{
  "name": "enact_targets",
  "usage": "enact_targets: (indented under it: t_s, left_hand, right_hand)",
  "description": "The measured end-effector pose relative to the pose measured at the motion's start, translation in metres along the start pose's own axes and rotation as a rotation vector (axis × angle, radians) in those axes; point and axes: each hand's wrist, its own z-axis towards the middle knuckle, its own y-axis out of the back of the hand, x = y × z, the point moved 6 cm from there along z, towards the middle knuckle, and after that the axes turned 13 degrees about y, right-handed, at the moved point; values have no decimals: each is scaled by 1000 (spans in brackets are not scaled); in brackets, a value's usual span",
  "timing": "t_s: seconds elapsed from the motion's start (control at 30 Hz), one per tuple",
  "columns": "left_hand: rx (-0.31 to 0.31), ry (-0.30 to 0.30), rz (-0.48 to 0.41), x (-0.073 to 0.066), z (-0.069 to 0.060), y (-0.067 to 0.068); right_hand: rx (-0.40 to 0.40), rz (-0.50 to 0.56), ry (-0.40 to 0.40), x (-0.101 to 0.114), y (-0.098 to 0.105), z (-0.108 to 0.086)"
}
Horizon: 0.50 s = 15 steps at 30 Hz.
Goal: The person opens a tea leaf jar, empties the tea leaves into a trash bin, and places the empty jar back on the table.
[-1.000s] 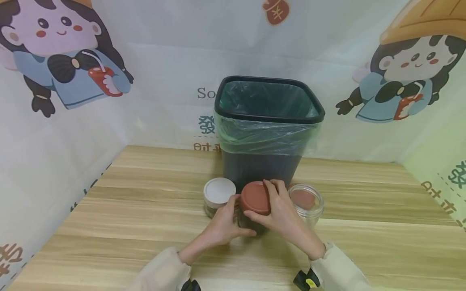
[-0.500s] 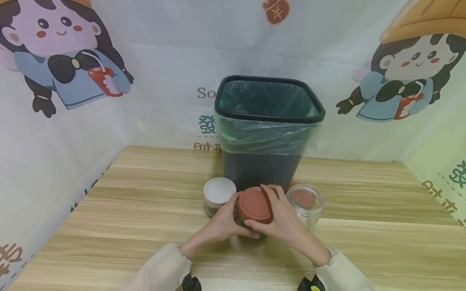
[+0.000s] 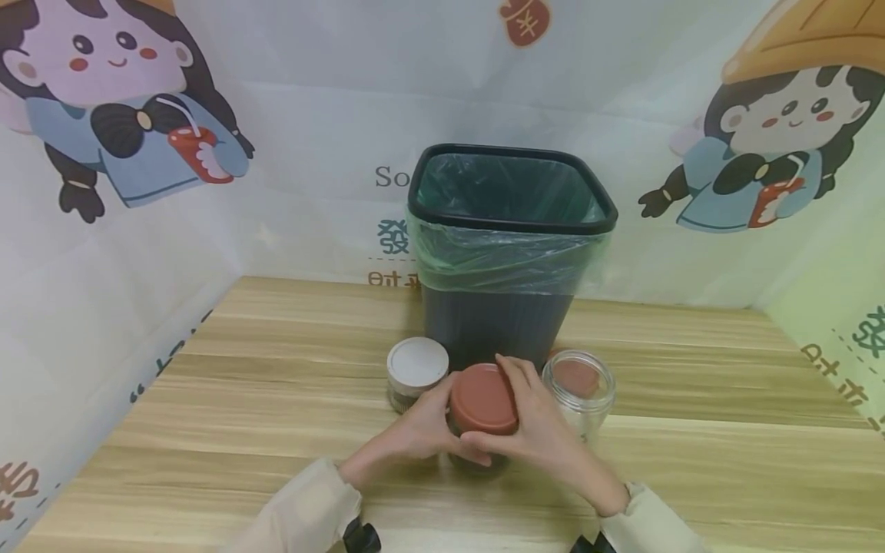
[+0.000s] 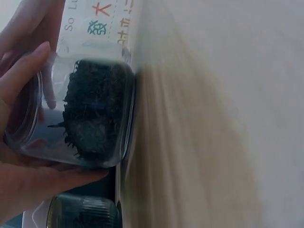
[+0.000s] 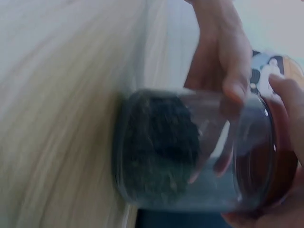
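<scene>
Cream sleeves (image 3: 311, 503) are seen nearest, at about 8 and 4 o'clock from the red-lidded jar (image 5: 194, 152), with black wrist devices (image 3: 362, 538) carried beneath their cuffs. At 9 o'clock, the jar's glass body is gripped by the left hand (image 3: 425, 426), its fingers curled around the side and its thumb laid across the near face. At 3 o'clock, the red lid (image 3: 484, 399) is clasped by the right hand (image 3: 542, 418), its thumb and fingers spread on opposite edges. The jar is held upright just in front of the bin, and its lower part is filled with dark leafy contents (image 4: 97, 109); whether its base is touching the wood-grained surface (image 3: 691, 369) cannot be told. At 10 o'clock, a white-lidded jar (image 3: 417, 376) is placed just beside the left hand. Between 2 and 3 o'clock, a clear jar (image 3: 588, 415) is stood near the right hand, a reddish disc (image 3: 576, 379) being seen in or through it. At 12 o'clock, a dark bin (image 3: 494, 319) is lined with a green bag (image 3: 508, 257), folded over below the black rim. Farthest off, a pale backdrop (image 3: 311, 192) is printed with cartoon figures (image 3: 145, 115) at about 10 and 2 o'clock.
</scene>
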Motion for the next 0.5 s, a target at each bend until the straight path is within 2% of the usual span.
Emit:
enact_targets:
  t_s: [0.13,0.3,0.5]
  left_hand:
    - [-56,-10,38,-1,0,-2]
    - [-77,7,57,2,0,-3]
    - [-79,13,65,4,0,-2]
  right_hand:
    - [-51,-59,-44,2,-3,0]
    - [-95,-81,1,4,-3,1]
    - [-103,-57,37,2,-4,2]
